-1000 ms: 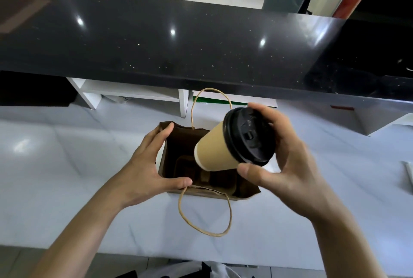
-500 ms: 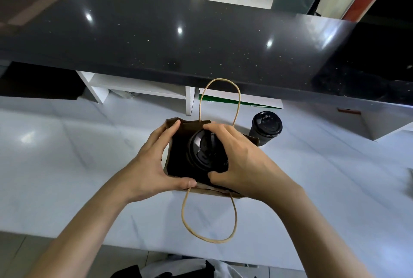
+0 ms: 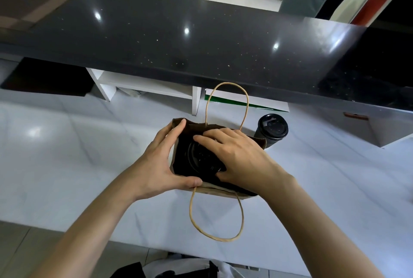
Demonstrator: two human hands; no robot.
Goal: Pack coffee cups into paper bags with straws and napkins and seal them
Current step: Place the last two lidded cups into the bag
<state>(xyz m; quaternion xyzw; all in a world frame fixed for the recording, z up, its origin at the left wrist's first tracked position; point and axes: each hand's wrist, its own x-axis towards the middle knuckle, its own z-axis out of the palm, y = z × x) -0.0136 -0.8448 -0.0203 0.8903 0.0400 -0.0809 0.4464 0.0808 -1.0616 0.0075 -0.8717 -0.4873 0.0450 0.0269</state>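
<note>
Both hands are at the brown paper bag (image 3: 257, 143) on the white marble counter (image 3: 89, 154). A second ago the right hand (image 3: 237, 157) held a tan coffee cup with a black lid tilted above the bag's mouth; half a second ago it was lowering the cup in; now the cup sits deep inside the bag, only its black lid (image 3: 201, 157) showing in the dark interior. The right hand lies over that lid, fingers spread and lightly bent across its far edge, thumb against its near rim; whether it grips the lid or only presses on it I cannot tell for certain, though the fingers and thumb look closed around the rim. The left hand (image 3: 161, 161) has stayed on the bag's left wall, forefinger on the far corner and thumb on the near edge, pinching the wall to hold the mouth open. One twine handle (image 3: 225, 103) stands up at the bag's far side, the other (image 3: 214, 217) lies limp on the counter at its near side. A second lidded cup (image 3: 271, 129), dark-walled, stands just beyond the bag's right corner, now uncovered to view. The first cup appears seated, so this second cup is probably next; no straws or napkins are visible, and sealing is not yet begun.
</note>
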